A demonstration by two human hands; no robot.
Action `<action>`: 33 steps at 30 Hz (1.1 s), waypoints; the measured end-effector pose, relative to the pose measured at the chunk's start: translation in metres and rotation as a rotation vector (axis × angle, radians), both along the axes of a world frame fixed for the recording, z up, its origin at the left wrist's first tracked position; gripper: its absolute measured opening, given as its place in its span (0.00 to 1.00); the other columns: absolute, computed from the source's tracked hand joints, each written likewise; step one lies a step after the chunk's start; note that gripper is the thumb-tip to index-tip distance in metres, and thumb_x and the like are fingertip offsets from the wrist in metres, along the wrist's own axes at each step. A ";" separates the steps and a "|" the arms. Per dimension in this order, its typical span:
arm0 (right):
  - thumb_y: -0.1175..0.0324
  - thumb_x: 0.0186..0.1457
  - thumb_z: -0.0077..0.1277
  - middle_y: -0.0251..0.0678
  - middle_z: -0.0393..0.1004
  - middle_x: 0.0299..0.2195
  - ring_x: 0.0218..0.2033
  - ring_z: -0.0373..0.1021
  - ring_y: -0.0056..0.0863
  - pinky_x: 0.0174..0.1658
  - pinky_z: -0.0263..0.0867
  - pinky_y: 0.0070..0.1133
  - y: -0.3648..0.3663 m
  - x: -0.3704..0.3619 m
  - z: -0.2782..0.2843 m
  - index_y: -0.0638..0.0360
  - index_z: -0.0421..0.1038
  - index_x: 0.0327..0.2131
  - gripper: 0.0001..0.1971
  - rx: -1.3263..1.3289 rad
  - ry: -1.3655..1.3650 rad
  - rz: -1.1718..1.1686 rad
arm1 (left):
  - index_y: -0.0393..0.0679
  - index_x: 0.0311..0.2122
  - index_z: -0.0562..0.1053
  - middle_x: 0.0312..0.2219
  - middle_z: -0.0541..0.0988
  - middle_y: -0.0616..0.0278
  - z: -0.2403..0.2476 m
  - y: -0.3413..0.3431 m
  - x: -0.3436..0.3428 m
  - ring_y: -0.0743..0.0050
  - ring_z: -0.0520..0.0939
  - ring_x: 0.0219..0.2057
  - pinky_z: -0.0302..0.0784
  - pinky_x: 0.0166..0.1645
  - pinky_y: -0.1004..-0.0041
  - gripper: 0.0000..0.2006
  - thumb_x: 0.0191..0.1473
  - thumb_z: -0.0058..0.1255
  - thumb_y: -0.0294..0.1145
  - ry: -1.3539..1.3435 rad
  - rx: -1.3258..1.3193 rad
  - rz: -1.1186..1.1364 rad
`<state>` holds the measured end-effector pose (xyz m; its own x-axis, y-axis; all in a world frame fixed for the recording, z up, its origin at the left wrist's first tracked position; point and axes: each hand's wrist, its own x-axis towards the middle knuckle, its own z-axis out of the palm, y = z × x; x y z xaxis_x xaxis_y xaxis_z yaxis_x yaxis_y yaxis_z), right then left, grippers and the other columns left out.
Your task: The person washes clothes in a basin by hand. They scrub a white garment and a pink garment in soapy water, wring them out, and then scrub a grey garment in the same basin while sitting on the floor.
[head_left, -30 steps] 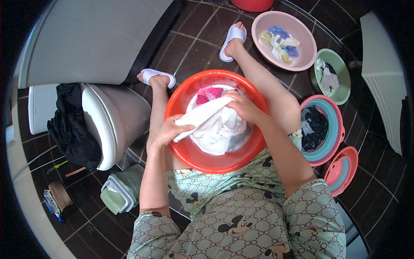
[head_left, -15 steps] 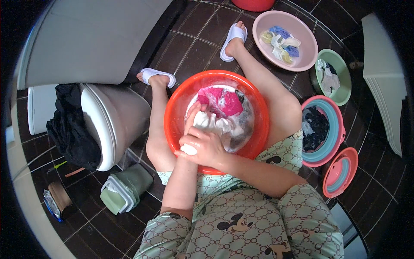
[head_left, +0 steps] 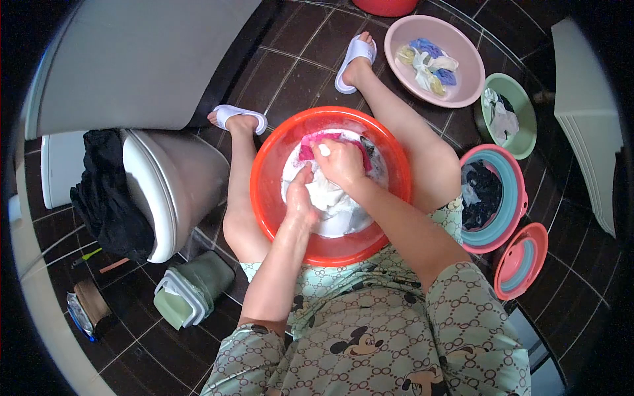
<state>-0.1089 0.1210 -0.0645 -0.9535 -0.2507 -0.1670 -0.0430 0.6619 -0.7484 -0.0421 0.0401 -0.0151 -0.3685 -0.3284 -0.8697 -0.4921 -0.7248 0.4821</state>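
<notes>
A red basin [head_left: 264, 198] stands between my legs, holding soapy water and wet laundry. My right hand [head_left: 340, 165] is closed, with a small white end poking out between its fingers; it looks like part of the bunched white cloth [head_left: 325, 196] under it. Beside it, at the basin's left, my left hand [head_left: 301, 201] is wet and curled against the same cloth, its fingertips partly hidden. A bright pink cloth [head_left: 306, 150] lies in the suds beyond my hands, partly covered by the right one. Darker fabric [head_left: 378, 162] shows at the right of the water.
To the right stand a pink basin [head_left: 396, 72], a green basin [head_left: 528, 135] and a pink-and-blue collapsible basin [head_left: 512, 198], each with laundry. A smaller collapsible basin [head_left: 531, 277] is nearer. At left, black clothing [head_left: 109, 198] drapes over the toilet [head_left: 191, 178], near a green bin [head_left: 205, 280].
My right hand has moved from my left wrist forward to the pink cloth, bringing the white end along. My left hand has drawn back slightly toward me, and more white cloth shows between them.
</notes>
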 end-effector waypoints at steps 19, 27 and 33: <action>0.58 0.53 0.49 0.48 0.61 0.48 0.38 0.70 0.48 0.36 0.68 0.37 -0.006 0.031 -0.110 0.40 0.60 0.51 0.21 0.209 -0.108 0.247 | 0.44 0.48 0.63 0.45 0.63 0.40 -0.180 -0.048 0.028 0.44 0.67 0.49 0.63 0.54 0.60 0.26 0.40 0.51 0.19 -0.167 -0.943 -0.731; 0.54 0.56 0.43 0.51 0.65 0.50 0.44 0.68 0.47 0.46 0.65 0.37 -0.014 0.024 -0.197 0.39 0.56 0.56 0.23 0.113 0.315 -0.209 | 0.34 0.48 0.64 0.39 0.74 0.43 -0.212 -0.052 0.023 0.49 0.74 0.45 0.68 0.51 0.63 0.27 0.39 0.55 0.23 -0.076 -0.882 -0.756; 0.67 0.48 0.50 0.48 0.67 0.46 0.45 0.66 0.48 0.47 0.64 0.33 -0.010 0.014 -0.106 0.51 0.68 0.46 0.19 -0.142 -0.147 0.012 | 0.38 0.51 0.58 0.46 0.68 0.53 -0.186 -0.052 0.029 0.55 0.72 0.45 0.70 0.50 0.63 0.31 0.41 0.59 0.25 0.050 -0.560 -0.039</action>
<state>-0.0950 0.1112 -0.1708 -0.9184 -0.2927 -0.2660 0.0661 0.5496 -0.8328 -0.0135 -0.0117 -0.2007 -0.4259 -0.7200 -0.5479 -0.4801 -0.3335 0.8113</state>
